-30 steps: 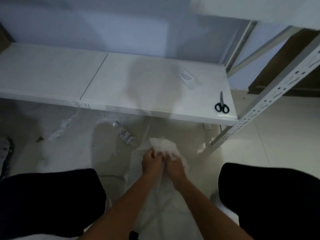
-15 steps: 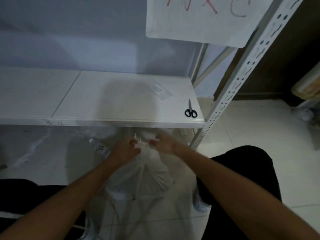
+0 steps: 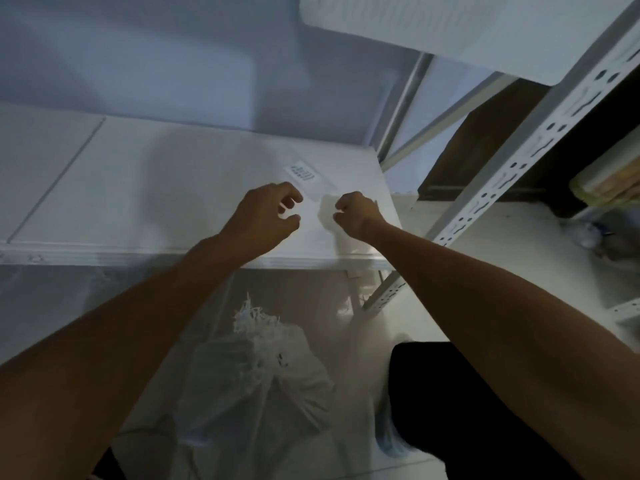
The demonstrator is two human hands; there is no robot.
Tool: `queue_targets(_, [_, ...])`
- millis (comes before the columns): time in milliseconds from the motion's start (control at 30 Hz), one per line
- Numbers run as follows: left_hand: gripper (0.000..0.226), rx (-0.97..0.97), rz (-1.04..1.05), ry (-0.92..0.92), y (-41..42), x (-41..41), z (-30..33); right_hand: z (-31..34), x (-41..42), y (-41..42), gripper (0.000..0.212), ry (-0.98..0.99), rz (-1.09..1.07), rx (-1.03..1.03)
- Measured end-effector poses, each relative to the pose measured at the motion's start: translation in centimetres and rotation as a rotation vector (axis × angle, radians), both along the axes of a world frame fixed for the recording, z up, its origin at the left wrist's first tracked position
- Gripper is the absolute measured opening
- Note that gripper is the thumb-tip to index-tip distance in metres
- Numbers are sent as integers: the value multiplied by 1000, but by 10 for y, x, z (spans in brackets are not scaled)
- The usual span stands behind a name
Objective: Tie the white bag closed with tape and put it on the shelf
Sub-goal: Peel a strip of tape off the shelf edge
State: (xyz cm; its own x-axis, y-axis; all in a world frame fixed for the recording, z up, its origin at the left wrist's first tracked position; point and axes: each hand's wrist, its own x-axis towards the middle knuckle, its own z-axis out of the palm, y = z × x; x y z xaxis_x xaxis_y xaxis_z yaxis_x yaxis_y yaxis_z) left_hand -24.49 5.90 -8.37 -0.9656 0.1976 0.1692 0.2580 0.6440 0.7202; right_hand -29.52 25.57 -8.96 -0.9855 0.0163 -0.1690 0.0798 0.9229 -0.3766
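Note:
The white bag stands on the floor between my knees, its frayed top gathered into a bunch, and neither hand touches it. Both hands are raised over the white shelf board. My left hand hovers with curled, parted fingers and holds nothing. My right hand is curled into a loose fist just right of it. A clear tape strip with a small printed label lies on the board just beyond both hands. Whether my right fingers touch its end, I cannot tell.
A perforated white shelf upright slants up at the right, with a diagonal brace behind it. An upper shelf board hangs overhead. My dark-clad knee is at the lower right. Plastic-wrapped items sit at the far right.
Both hands let go of the bag's gathered top and rose up onto the shelf near the tape strip. The view tilted up, and the scissors are no longer seen.

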Motion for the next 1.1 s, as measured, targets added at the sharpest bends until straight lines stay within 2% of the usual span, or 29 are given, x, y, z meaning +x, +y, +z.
queue_targets(267, [31, -51, -37, -95, 43, -85, -52, -42, -65, 5, 35, 45, -22, 121])
queue_targets(400, [31, -85, -42, -138, 54, -105, -75, -62, -86, 12, 19, 98, -37, 88])
queue_targets(533, [19, -39, 70, -91, 57, -109, -84, -65, -85, 15, 11, 147, -63, 47])
queue_targets(733, [12, -49, 118, -87, 55, -96, -71, -51, -68, 15, 33, 141, -26, 121])
queue_targets(867, [12, -92, 135, -95, 48, -82, -50, -35, -53, 17, 31, 150, -10, 145])
queue_targets(967, [12, -143, 113, -110, 43, -71, -33, -25, -42, 21, 37, 132, -25, 126])
queue_targets(1100, [14, -172, 95, -110, 35, -55, -11, -24, -34, 27, 28, 135, -52, 84])
